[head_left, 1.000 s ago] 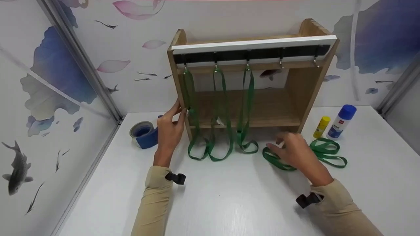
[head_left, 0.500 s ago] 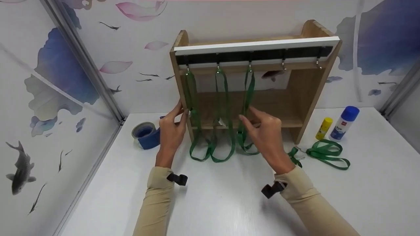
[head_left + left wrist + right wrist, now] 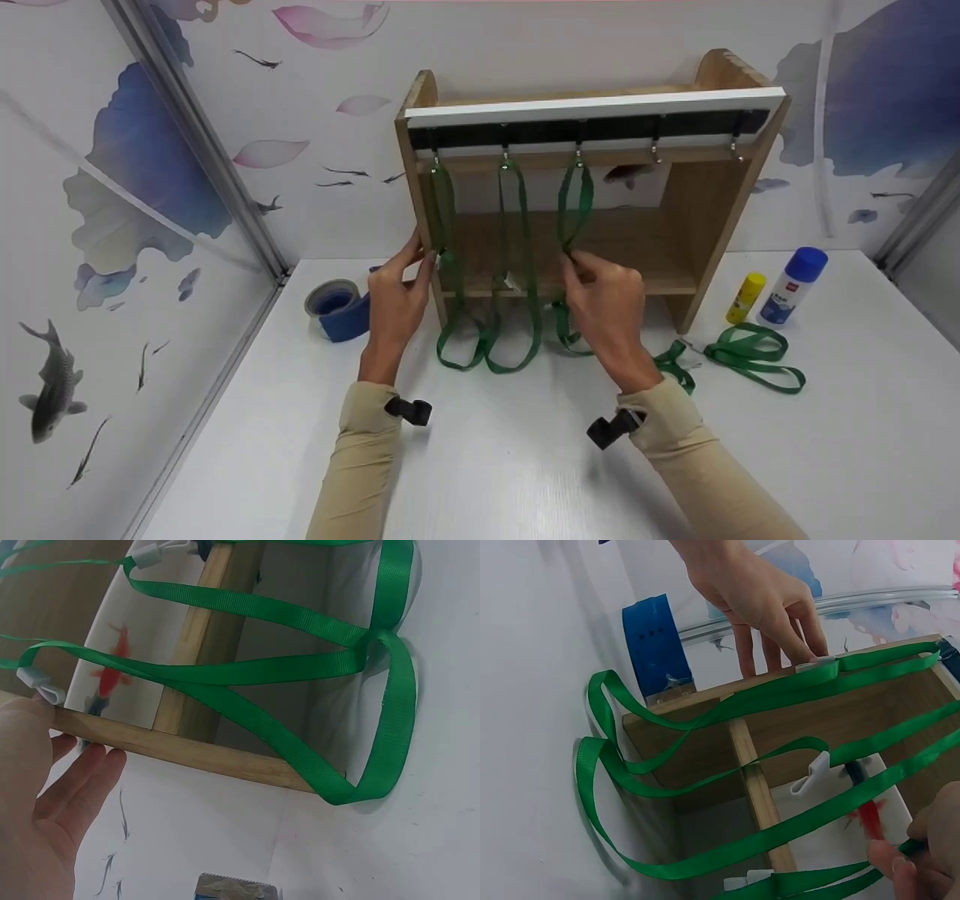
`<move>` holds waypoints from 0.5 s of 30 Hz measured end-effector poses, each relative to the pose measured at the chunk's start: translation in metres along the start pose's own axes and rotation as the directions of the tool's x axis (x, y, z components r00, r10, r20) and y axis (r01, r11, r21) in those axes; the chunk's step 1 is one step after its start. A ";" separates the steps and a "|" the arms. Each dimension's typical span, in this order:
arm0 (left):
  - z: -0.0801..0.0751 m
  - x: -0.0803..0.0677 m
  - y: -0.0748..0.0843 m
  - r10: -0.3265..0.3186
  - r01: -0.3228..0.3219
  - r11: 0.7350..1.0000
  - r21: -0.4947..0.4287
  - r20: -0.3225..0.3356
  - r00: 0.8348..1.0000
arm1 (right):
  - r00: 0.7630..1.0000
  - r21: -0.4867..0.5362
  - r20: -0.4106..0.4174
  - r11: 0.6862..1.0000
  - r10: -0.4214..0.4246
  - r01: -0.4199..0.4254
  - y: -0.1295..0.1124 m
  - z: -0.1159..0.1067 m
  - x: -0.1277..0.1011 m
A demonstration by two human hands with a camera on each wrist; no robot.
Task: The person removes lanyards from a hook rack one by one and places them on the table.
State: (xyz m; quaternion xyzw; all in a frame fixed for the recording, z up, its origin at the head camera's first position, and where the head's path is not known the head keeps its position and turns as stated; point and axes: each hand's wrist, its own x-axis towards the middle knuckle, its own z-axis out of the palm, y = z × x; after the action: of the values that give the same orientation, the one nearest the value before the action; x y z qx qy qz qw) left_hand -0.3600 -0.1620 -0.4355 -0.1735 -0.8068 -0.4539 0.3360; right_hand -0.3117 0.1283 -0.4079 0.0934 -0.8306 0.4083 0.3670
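right hand pinches third green lanyard hanging at frame centre | left hand fingers relaxed against wooden rack left post | rack holds three hung lanyards | spare lanyard on table lower right | blue-capped bottle label probably unreadable

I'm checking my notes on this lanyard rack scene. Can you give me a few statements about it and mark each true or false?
1. Three green lanyards hang from hooks on the wooden rack. True.
2. The right hand pinches the third lanyard. True.
3. The left hand holds the blue tape roll. False: it rests on the rack's left side post, and the tape lies apart on the table.
4. Every hook on the rack carries a lanyard. False: the two rightmost hooks are bare.
5. A loose green lanyard lies on the table near the yellow glue stick and blue-capped bottle. True.
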 end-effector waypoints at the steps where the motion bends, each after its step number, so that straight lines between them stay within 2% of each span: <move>1: 0.000 0.000 0.000 0.001 -0.001 1.000 -0.002 0.000 1.000 | 1.000 -0.002 -0.016 1.000 -0.011 0.011 0.000 -0.002 0.000; 5: 0.000 -0.001 0.000 -0.006 0.006 1.000 0.000 0.004 1.000 | 0.989 0.065 -0.090 0.990 -0.118 0.124 0.001 -0.012 -0.001; 10: -0.001 0.000 0.000 -0.024 0.024 1.000 0.004 0.011 1.000 | 0.948 0.155 -0.185 0.945 -0.260 0.289 0.000 -0.026 -0.010; 13: -0.002 0.000 0.000 -0.031 0.031 0.999 0.004 0.014 0.999 | 0.939 0.159 -0.158 0.931 -0.304 0.328 -0.001 -0.035 -0.015; 15: -0.001 0.000 0.000 -0.037 0.037 0.999 0.007 0.017 0.999 | 0.942 0.158 -0.066 0.929 -0.329 0.336 0.001 -0.041 -0.017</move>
State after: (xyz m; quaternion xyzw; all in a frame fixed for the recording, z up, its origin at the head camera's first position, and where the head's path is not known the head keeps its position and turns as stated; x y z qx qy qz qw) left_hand -0.3592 -0.1627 -0.4353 -0.1612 -0.8143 -0.4557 0.3213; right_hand -0.2779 0.1566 -0.4038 0.2553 -0.7583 0.4103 0.4375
